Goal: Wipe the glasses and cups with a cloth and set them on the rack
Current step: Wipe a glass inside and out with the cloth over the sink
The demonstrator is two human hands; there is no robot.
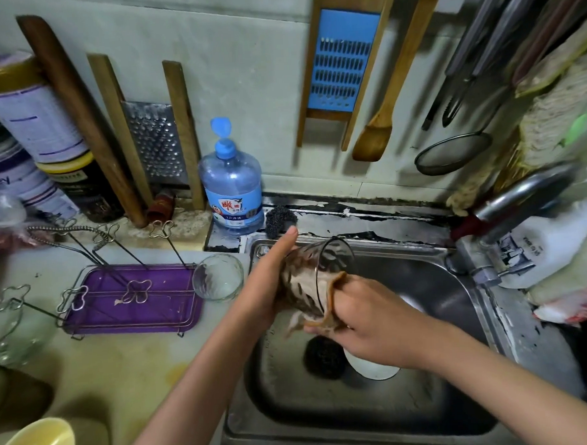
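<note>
While the left hand [271, 287] clasped the tilted glass [334, 256] over the sink [422, 270] — presumably to catch drips — the right hand [373, 319] gripped the cloth [305, 289] against it; the rack [137, 291] stood well left.

Clear glossy glass [324, 271]; brown cloth [305, 289]; shiny steel sink [422, 277]; purple plastic tray [174, 305] w/ wire rack [86, 292].

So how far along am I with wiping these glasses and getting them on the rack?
Little looks done: the rack pegs in clear view over the purple tray are bare. In hand: your left hand holds a glass over the sink while your right hand works the cloth on it. Left: racking that one, plus the short glass standing beside the tray.
</note>
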